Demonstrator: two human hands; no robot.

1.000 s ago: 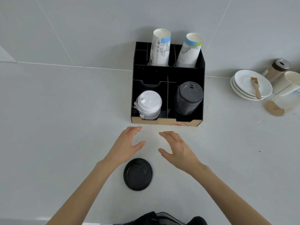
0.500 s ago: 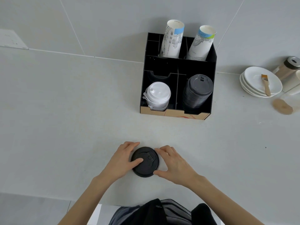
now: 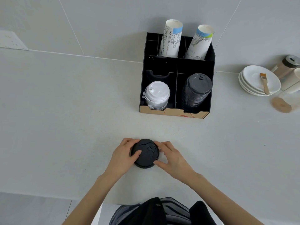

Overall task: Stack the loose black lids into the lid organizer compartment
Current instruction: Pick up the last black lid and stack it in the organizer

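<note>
A loose black lid (image 3: 146,155) lies on the grey counter near its front edge. My left hand (image 3: 122,157) grips its left side, thumb on top. My right hand (image 3: 172,157) holds its right side with fingers curled around the rim. Farther back stands the black lid organizer (image 3: 176,62). Its front right compartment holds a tall stack of black lids (image 3: 195,91); the front left one holds a stack of white lids (image 3: 156,95).
Two paper cup stacks (image 3: 171,40) lean in the organizer's rear slots. At the right are stacked white plates (image 3: 253,85) with a small brush (image 3: 264,82), a shaker jar (image 3: 286,66) and a clear cup. The counter's front edge runs just below my forearms.
Both hands pulled back from near the organizer and closed around the loose black lid. The view shifted, so the organizer now sits farther up and right.
</note>
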